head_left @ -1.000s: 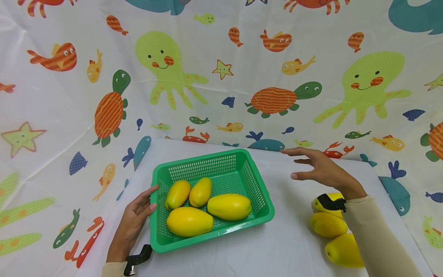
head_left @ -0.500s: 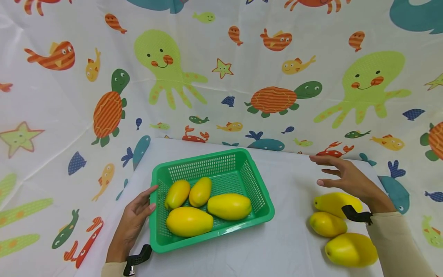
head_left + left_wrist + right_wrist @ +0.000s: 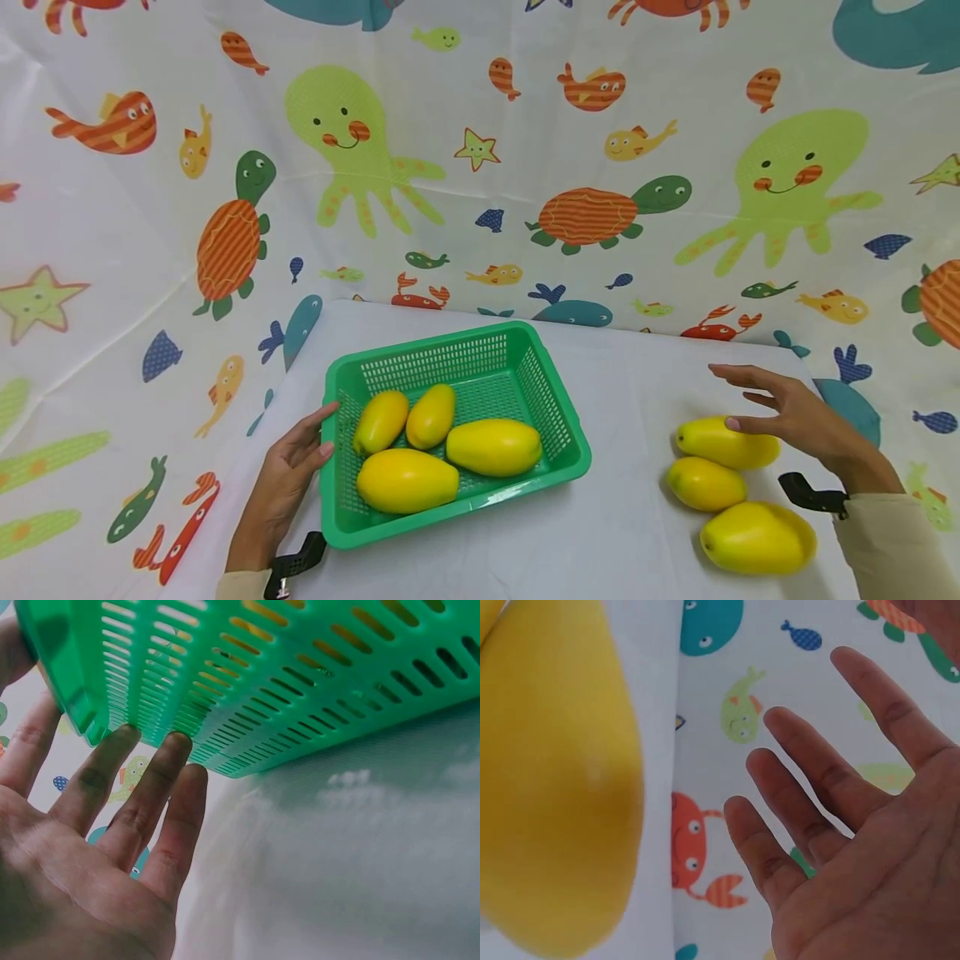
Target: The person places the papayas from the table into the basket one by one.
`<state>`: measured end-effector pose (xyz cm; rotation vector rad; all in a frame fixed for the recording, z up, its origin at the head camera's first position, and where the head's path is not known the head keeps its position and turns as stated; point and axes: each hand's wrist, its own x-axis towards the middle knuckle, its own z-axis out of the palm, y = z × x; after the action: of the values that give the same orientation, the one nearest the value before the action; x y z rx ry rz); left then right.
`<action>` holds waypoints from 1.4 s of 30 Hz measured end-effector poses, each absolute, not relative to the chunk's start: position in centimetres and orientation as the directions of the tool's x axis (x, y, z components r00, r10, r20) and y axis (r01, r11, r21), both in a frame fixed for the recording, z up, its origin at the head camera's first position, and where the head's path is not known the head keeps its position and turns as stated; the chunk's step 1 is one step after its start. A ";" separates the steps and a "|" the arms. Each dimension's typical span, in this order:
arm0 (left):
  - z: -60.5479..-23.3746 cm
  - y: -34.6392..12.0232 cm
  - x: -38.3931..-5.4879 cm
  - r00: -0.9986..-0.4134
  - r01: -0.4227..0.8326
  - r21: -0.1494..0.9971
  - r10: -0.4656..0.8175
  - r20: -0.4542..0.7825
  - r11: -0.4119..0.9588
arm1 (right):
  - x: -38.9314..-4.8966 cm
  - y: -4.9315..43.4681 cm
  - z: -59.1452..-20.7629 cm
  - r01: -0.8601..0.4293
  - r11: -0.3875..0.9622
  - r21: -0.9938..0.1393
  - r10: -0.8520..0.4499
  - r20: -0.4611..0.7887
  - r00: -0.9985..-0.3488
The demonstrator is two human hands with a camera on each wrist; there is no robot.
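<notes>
A green plastic basket (image 3: 457, 508) sits on the white table, holding several yellow fruits that look like papayas, among them one at the front (image 3: 407, 481) and one to the right (image 3: 493, 447). My left hand (image 3: 285, 479) is at the basket's left side with extended fingers; in the left wrist view its fingertips touch or nearly touch the slotted wall. My right hand (image 3: 802, 417) hovers at the far right with fingers spread, holding nothing. Just left of it lies a yellow papaya (image 3: 727, 442); nearer me are a smaller one (image 3: 707, 483) and a larger one (image 3: 757, 538).
A white cloth covers the table (image 3: 600, 533). Behind and to the left hangs a curtain (image 3: 427, 108) printed with sea animals. Bare tabletop lies between the basket and the loose fruits. Each wrist wears a black camera mount (image 3: 813, 493).
My right hand has moved right and toward me, from beside the basket to the loose papayas. My left hand and the basket have stayed in place.
</notes>
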<state>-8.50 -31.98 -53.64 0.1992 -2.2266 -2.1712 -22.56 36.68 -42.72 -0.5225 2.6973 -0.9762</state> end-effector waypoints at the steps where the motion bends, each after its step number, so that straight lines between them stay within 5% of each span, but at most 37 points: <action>1: -53.7 -32.0 -8.5 -0.991 -0.075 0.997 -0.110 -0.072 0.022 | -22.5 36.9 -42.9 -0.246 0.717 -0.652 -0.401 -0.097 -0.911; 20: -53.9 -32.3 -8.4 -0.992 -0.061 0.998 -0.109 -0.058 0.025 | -22.1 39.4 -47.1 -0.083 0.747 -0.659 -0.383 -0.326 -0.864; 42: -53.9 -32.2 -8.4 -0.993 -0.040 0.999 -0.111 -0.037 0.025 | -22.4 39.8 -47.1 -0.102 0.768 -0.632 -0.370 -0.308 -0.877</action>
<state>-8.39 -32.19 -53.90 0.1629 -2.2114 -2.1528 -22.36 39.80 -47.13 -0.3576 2.5441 -0.8747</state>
